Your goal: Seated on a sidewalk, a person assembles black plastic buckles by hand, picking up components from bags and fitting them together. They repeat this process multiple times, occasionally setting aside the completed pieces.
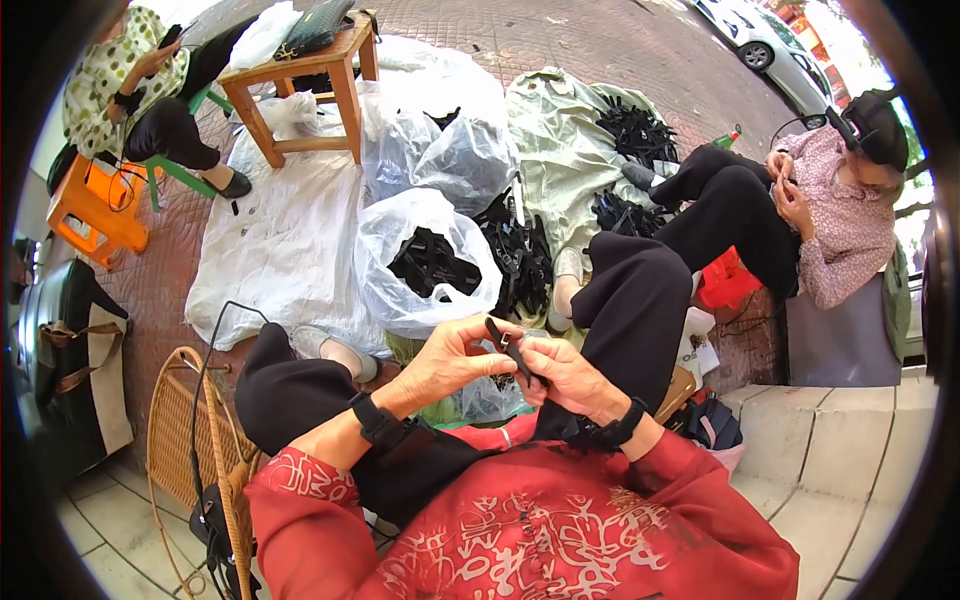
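Observation:
A short black strap with a small metal buckle (pixel 507 343) is held up in front of my lap. My left hand (pixel 455 352) pinches it near the buckle between thumb and fingers. My right hand (pixel 573 378) is closed around its lower end, the fingertips partly hiding it. Just beyond my hands stands a clear plastic bag (pixel 376 240), opened at the top, with many black straps (pixel 432 262) inside. More black straps lie in a heap (pixel 517 255) on the ground to the right of that bag.
White sheeting (pixel 270 240) and a pale green cloth (pixel 550 135) cover the ground ahead. A wooden stool (pixel 300 55) stands at the back. A wicker chair (pixel 185 440) is at my left. A co-worker (pixel 840 220) sits at the right, another person (pixel 130 90) at the far left.

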`<state>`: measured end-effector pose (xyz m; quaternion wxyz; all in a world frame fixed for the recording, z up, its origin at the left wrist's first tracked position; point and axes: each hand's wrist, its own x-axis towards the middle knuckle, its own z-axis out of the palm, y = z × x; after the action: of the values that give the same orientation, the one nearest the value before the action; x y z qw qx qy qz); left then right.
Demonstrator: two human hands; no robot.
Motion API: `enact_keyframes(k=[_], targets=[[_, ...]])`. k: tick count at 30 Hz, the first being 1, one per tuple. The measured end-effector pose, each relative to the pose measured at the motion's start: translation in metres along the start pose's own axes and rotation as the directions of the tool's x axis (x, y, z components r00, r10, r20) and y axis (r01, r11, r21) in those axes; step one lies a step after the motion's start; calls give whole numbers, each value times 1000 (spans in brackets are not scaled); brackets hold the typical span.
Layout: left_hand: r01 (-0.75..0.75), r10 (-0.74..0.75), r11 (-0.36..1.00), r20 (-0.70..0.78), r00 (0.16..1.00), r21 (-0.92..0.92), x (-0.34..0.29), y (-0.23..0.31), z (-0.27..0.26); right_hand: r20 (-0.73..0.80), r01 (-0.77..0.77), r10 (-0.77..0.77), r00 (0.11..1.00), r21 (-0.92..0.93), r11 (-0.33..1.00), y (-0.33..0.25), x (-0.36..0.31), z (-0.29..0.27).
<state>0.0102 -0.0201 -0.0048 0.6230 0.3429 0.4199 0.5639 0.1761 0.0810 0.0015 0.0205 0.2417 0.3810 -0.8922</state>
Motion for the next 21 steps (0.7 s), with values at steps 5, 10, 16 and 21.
enact_keyframes(k=[5,10,16,21], targets=[[33,-36,999,-96,995,-37,-4,7,3,-9,6,-7,1000,-92,996,2,3,-3],[-40,46,997,-91,995,71,-5,10,5,-101,190,-268,958,-477,858,-4,2,-12],[24,-20,999,-114,993,31,-3,-4,2,45,268,-469,882,-866,422,-12,0,18],[17,3,982,-105,994,190,-4,-3,2,84,280,-494,865,-899,338,-9,-1,16]])
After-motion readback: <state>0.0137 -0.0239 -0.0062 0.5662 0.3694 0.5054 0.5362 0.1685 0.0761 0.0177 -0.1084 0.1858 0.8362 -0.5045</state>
